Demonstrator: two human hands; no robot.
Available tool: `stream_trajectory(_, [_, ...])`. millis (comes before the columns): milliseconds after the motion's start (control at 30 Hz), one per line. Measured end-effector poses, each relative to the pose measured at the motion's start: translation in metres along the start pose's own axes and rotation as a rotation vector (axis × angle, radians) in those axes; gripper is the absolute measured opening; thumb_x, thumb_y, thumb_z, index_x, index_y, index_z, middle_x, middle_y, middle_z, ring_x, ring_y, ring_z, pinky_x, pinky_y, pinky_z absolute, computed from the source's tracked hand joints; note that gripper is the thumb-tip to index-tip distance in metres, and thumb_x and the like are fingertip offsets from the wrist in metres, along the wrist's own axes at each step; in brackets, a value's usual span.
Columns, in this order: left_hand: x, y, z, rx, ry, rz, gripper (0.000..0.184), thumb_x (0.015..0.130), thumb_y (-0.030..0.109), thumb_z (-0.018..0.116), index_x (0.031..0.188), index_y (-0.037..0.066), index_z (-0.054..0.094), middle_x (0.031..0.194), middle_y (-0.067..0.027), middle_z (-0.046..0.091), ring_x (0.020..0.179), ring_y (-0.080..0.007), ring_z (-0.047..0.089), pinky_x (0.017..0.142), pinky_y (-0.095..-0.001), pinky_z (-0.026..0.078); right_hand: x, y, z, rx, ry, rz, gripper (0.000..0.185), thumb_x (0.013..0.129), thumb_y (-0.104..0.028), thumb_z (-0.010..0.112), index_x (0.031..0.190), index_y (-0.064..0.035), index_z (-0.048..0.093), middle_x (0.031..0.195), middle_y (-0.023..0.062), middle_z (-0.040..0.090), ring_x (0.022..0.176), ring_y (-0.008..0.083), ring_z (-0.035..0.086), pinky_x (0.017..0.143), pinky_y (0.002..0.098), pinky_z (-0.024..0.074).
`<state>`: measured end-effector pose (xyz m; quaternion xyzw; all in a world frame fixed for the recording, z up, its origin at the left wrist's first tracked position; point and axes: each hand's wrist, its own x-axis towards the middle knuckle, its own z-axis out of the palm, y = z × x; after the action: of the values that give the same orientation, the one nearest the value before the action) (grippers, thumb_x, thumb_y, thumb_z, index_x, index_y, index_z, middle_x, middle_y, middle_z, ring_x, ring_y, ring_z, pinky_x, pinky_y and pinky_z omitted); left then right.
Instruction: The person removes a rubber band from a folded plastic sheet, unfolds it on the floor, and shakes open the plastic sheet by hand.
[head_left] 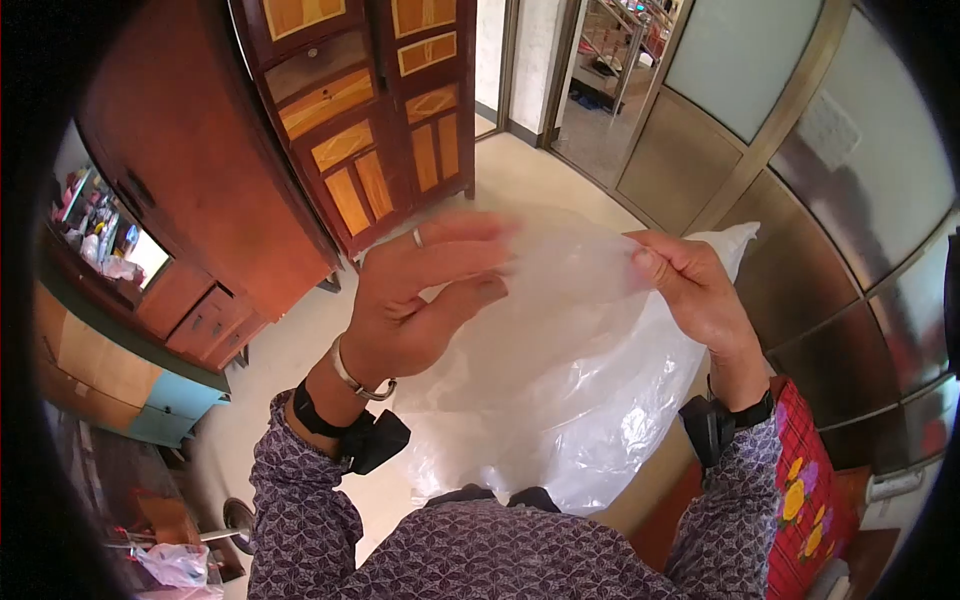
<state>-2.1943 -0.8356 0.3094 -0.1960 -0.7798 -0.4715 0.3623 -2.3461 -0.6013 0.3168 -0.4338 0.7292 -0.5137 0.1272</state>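
A thin, cloudy, see-through plastic piece [575, 262] is stretched between my hands. My right hand [690, 285] pinches its right edge between thumb and fingers. At its left side is my left hand [430, 290], fingers apart and pointing right, the fingertips blurred; whether they touch the plastic is unclear. A ring and a metal bangle are on my left hand and wrist. Below both hands spreads a large, shiny white plastic bag [610, 410], full-looking, with a pointed corner at the upper right.
Ahead on the left stand a dark wooden cabinet [375, 130] with yellow panels and a red-brown wardrobe [200, 150]. Frosted glass partitions [745, 60] line the right. A red checked cloth with flowers [800, 490] lies beside my right arm. Pale floor [510, 175] shows ahead.
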Motion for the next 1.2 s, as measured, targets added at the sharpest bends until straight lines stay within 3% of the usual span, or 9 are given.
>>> stream_trajectory(133, [0.012, 0.009, 0.014, 0.199, -0.019, -0.103, 0.014, 0.081, -0.002, 0.063, 0.094, 0.002, 0.066, 0.097, -0.0096, 0.067, 0.089, -0.0171, 0.062, 0.072, -0.0254, 0.05, -0.009, -0.011, -0.011, -0.105, -0.031, -0.064, 0.025, 0.092, -0.022, 0.057, 0.102, 0.0008, 0.06, 0.075, 0.0101, 0.059, 0.07, 0.0147, 0.054, 0.069, 0.0257, 0.0455])
stream_trajectory(300, [0.033, 0.011, 0.035, -0.063, 0.15, -0.331, 0.025, 0.083, -0.003, 0.06, 0.107, 0.003, 0.06, 0.095, -0.0026, 0.063, 0.084, -0.0105, 0.06, 0.071, -0.0224, 0.048, -0.022, -0.016, -0.035, -0.175, -0.046, -0.239, 0.019, 0.083, -0.017, 0.064, 0.094, -0.0017, 0.06, 0.079, 0.0165, 0.062, 0.068, 0.0229, 0.06, 0.066, 0.03, 0.0467])
stream_trajectory(500, [0.071, 0.041, 0.048, -0.049, 0.045, -0.206, 0.038, 0.082, -0.003, 0.06, 0.119, -0.002, 0.052, 0.098, -0.0042, 0.06, 0.085, -0.0104, 0.058, 0.072, -0.0214, 0.047, -0.021, -0.002, -0.079, -0.413, 0.191, -0.318, 0.018, 0.081, -0.013, 0.067, 0.097, -0.0041, 0.062, 0.08, 0.0091, 0.065, 0.073, 0.0178, 0.063, 0.066, 0.0287, 0.0488])
stream_trajectory(633, [-0.019, 0.007, -0.001, -0.049, 0.056, -0.548, 0.042, 0.083, 0.002, 0.06, 0.123, -0.002, 0.05, 0.108, -0.0073, 0.058, 0.097, -0.0142, 0.056, 0.079, -0.027, 0.047, -0.034, -0.05, -0.088, -0.751, 0.407, -0.253, 0.014, 0.085, -0.016, 0.062, 0.086, -0.0024, 0.065, 0.066, 0.0044, 0.058, 0.055, 0.0117, 0.052, 0.052, 0.0268, 0.0437])
stream_trajectory(767, [-0.076, 0.009, 0.008, -0.043, -0.377, -0.712, 0.038, 0.083, 0.006, 0.061, 0.12, -0.001, 0.052, 0.112, -0.0076, 0.056, 0.103, -0.0156, 0.053, 0.087, -0.0315, 0.045, -0.04, -0.036, -0.121, -0.888, 0.492, -0.379, 0.014, 0.086, -0.015, 0.059, 0.086, -0.0021, 0.065, 0.068, 0.0052, 0.058, 0.056, 0.0123, 0.053, 0.053, 0.0273, 0.0439])
stream_trajectory(967, [-0.102, -0.068, 0.055, -0.251, -0.178, -0.976, 0.029, 0.086, 0.011, 0.061, 0.113, 0.0, 0.057, 0.112, -0.0066, 0.055, 0.103, -0.0179, 0.051, 0.094, -0.0313, 0.038, -0.056, -0.008, -0.159, -1.025, 0.611, -0.297, 0.014, 0.087, -0.015, 0.058, 0.088, -0.0024, 0.065, 0.071, 0.0053, 0.059, 0.06, 0.0133, 0.054, 0.057, 0.0277, 0.0443])
stream_trajectory(1033, [-0.092, -0.075, 0.057, -0.274, -0.278, -0.966, 0.022, 0.089, 0.011, 0.057, 0.109, 0.001, 0.058, 0.105, -0.0047, 0.055, 0.098, -0.0169, 0.051, 0.093, -0.0296, 0.038, -0.061, 0.005, -0.177, -1.066, 0.654, -0.246, 0.014, 0.087, -0.015, 0.057, 0.088, -0.0025, 0.065, 0.072, 0.0054, 0.059, 0.062, 0.0136, 0.055, 0.058, 0.0278, 0.0445])
stream_trajectory(1133, [-0.099, -0.082, 0.041, 0.103, -0.31, -0.456, 0.019, 0.092, 0.011, 0.053, 0.109, 0.002, 0.056, 0.103, -0.003, 0.053, 0.097, -0.0157, 0.05, 0.093, -0.0296, 0.038, -0.068, 0.023, -0.205, -1.121, 0.709, -0.163, 0.015, 0.088, -0.015, 0.056, 0.089, -0.0026, 0.065, 0.074, 0.0054, 0.06, 0.064, 0.0141, 0.055, 0.06, 0.028, 0.0447])
stream_trajectory(1200, [-0.087, -0.089, 0.005, 0.136, -0.231, -0.503, 0.022, 0.093, 0.012, 0.052, 0.113, 0.001, 0.053, 0.107, -0.0038, 0.053, 0.099, -0.0152, 0.049, 0.095, -0.0304, 0.037, -0.076, 0.038, -0.226, -1.149, 0.749, -0.102, 0.015, 0.088, -0.015, 0.056, 0.09, -0.0027, 0.064, 0.075, 0.0055, 0.06, 0.066, 0.0144, 0.056, 0.061, 0.0282, 0.0448])
